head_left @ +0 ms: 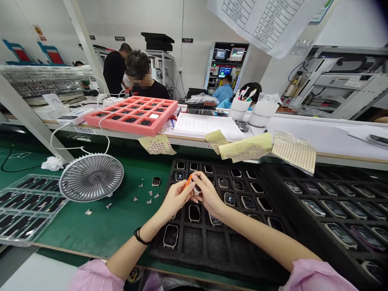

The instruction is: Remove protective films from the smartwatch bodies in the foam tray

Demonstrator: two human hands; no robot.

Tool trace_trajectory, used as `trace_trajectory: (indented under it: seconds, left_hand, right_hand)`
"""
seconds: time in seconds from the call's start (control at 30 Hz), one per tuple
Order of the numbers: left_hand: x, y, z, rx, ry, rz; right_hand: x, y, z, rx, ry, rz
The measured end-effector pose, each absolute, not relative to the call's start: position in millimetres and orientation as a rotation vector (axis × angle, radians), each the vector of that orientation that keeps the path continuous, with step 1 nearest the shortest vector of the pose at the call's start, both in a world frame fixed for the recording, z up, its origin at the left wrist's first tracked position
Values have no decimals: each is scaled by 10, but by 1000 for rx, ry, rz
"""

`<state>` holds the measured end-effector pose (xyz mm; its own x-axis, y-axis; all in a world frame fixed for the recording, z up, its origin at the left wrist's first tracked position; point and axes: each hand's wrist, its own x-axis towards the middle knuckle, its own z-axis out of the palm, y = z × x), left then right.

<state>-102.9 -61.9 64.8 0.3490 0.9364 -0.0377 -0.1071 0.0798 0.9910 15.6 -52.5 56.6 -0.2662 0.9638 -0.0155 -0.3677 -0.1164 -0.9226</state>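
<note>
Seems busy with close work on what looks like pale watch [197,190], mostly hidden by fingers, over black foam tray [190,259]. Grasping watch with curled right hand [209,195]. Pinching orange strip [188,180] beside it, seemingly in left hand [176,197], with hardly any gap. Cannot tell about touch between strip and watch. Likely calls for steady hold and gentle push next.

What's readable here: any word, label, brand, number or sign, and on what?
No text is clear enough to quote.
Hanging sheet: printed table, too blurred.
Black wall signs: too small.
Shelf-edge label: too blurred.
Paper form on the shelf: too faint.
Blue monitor behind: too small.
Lit watch faces: too small.
</note>
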Motion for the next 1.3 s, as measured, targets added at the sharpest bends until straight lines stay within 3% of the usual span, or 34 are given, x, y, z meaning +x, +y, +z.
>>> trace_trajectory:
  seconds: [0.23, 0.43, 0.7, 0.9, 1.07, 1.3]
  left_hand:
    - [-1749, -493, 466, 1476, 1371, 1058]
    - [-2336, -488, -114, 1822, 2045, 412]
    - [-2012, -450, -326, 2068, 2257, 175]
    - [-1956, -328, -420, 2207, 2235, -25]
    - [-2029, -327, -303, 2157, 2344, 92]
    - [-1883, -394, 30, 2131, 2284, 441]
  right_hand:
    - [834, 95, 299, -1288, -1303, 1060]
    - [1542, 619, 41, -1593, -1495, 639]
    - [1598, 740, -128, -1662, -1868, 457]
    - [1958, 632, -50, -1959, -1786, 115]
    - [2143, 640, -105, -2091, -1688, 186]
    - [2161, 682, -143, -1853, -1481, 509]
